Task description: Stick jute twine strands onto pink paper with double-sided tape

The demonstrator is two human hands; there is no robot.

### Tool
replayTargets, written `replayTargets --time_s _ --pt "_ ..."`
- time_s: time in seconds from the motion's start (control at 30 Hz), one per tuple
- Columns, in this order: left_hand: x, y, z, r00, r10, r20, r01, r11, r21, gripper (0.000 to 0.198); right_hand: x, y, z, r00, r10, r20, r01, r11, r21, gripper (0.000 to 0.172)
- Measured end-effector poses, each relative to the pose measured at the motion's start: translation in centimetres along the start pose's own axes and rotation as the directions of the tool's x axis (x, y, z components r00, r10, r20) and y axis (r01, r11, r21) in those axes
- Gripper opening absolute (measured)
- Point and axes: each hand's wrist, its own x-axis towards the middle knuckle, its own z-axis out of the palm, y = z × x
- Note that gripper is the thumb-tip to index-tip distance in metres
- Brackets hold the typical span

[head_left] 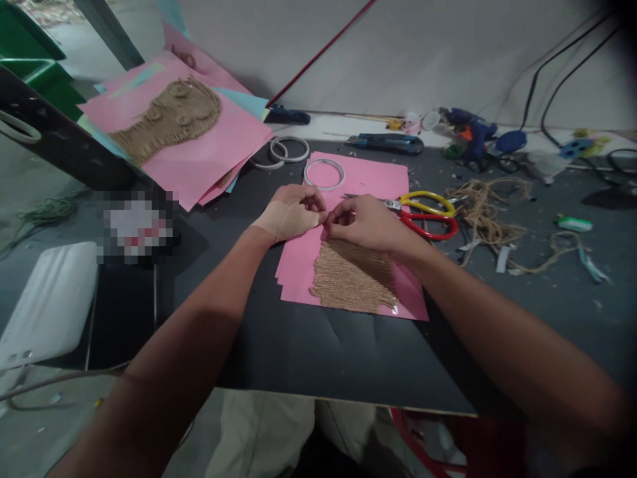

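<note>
Pink paper sheets (298, 275) lie on the dark table, bearing a patch of tan twine rows (353, 275). My left hand (293, 212), with a pale wrap around the wrist and palm, is closed in a pinch above the patch's upper left. My right hand (365, 222) meets it fingertip to fingertip, also pinching. Whatever lies between the fingertips is too small to make out. Scissors (430, 216) with one yellow and one red handle rest open just beyond my right hand. A roll of tape (324, 174) sits at the top of the pink sheets.
Tangled twine (490, 212) lies to the right, near a green-and-white tube (574, 224). Behind are a blue cutter (385, 143) and a blue glue gun (470, 133). More tape rings (289, 149) sit beside stacked pink sheets (233, 143) with a twine-covered shape (174, 116).
</note>
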Motion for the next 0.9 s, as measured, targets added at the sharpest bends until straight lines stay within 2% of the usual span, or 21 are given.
replayTargets --time_s 0.2,0.9 --pt "0.04 0.18 -0.03 1.000 -0.013 0.019 0.014 1.000 -0.021 0.011 -0.01 0.04 -0.02 0.999 0.030 0.019 -0.031 0.997 0.064 0.009" --pt "0.02 0.16 0.02 1.000 -0.003 -0.001 0.003 0.999 0.034 0.012 0.10 -0.22 0.02 0.998 0.059 -0.001 -0.059 0.998 0.027 0.010"
